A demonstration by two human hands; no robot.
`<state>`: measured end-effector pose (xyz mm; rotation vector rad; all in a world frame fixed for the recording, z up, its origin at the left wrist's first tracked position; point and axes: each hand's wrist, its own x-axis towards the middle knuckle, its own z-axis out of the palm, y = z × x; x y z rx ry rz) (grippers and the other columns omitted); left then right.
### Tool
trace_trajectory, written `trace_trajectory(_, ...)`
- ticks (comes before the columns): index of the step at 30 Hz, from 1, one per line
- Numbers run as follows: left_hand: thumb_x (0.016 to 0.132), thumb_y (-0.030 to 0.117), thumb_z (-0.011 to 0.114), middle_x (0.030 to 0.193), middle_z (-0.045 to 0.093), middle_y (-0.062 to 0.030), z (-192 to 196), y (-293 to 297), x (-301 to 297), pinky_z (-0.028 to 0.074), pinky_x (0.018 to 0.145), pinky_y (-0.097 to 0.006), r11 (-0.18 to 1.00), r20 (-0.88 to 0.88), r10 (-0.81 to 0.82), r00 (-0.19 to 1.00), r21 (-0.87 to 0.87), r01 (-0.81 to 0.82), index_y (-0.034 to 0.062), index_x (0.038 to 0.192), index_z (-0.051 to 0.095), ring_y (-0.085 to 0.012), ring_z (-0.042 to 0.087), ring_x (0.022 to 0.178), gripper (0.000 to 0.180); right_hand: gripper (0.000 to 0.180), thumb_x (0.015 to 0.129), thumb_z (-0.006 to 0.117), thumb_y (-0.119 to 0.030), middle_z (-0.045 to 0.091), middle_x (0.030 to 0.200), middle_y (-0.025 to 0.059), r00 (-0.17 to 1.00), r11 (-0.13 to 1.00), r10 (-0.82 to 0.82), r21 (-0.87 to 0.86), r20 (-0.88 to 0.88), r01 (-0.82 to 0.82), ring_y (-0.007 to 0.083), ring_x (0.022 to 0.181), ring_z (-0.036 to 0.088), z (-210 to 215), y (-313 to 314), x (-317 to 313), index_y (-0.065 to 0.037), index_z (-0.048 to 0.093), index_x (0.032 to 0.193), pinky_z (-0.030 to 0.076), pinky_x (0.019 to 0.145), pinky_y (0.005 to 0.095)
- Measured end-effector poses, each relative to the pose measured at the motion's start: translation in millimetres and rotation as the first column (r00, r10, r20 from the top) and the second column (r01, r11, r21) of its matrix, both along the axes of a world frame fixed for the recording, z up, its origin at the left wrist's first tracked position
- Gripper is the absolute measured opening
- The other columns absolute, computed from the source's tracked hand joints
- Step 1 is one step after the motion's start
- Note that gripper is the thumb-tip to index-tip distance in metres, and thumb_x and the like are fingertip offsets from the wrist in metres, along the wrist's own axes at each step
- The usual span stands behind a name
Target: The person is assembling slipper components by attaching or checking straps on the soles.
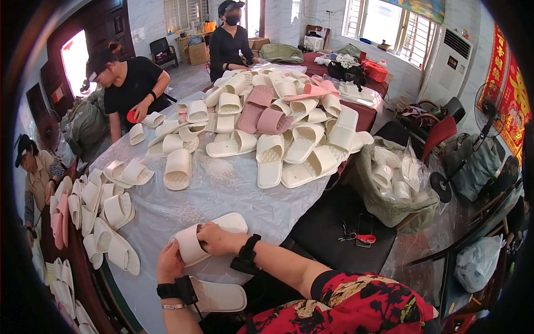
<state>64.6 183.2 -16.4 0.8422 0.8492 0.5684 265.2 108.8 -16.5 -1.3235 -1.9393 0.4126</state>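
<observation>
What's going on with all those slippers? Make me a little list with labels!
Left hand: left hand grips the strap end of a cream foam slide slipper.
Right hand: right hand rests on top of that same slipper.
Near the hands: a second cream slipper lies below the left wrist.
Table: round table under clear plastic sheet.
Middle pile: big heap of cream slippers with a few pink slippers.
Others: two people in black tops at the far side.
</observation>
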Motion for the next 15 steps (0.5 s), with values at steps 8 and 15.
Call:
trace_trajectory(8,0.099,0.025,0.047,0.107,0.064,-0.0090,-3,1,-1,0.054,0.080,-0.041,0.998,0.034,-0.053,0.998,0.020,0.052,0.0031,0.119,0.053,-0.0223,0.064,0.094,0.031,0.023,0.071,0.057,-0.003,0.064,0.098,0.0137,0.997,1.000,-0.019,0.020,-0.076,0.020,0.0314,0.100,0.057,-8,-5,-8,-0.007,0.066,0.092,0.037,0.095,0.0425)
trace_trajectory(15,0.100,0.026,0.044,0.111,0.062,-0.0092,5,-4,7,0.055,0.081,-0.041,0.998,0.044,-0.054,0.998,0.028,0.053,0.0034,0.119,0.053,-0.0224,0.063,0.098,0.031,0.007,0.068,0.060,-0.006,0.064,0.084,0.0151,0.990,0.978,-0.041,0.198,-0.134,0.068,0.0329,0.088,0.059,-11,-6,-7,-0.004,0.063,0.075,0.043,0.084,0.0419)
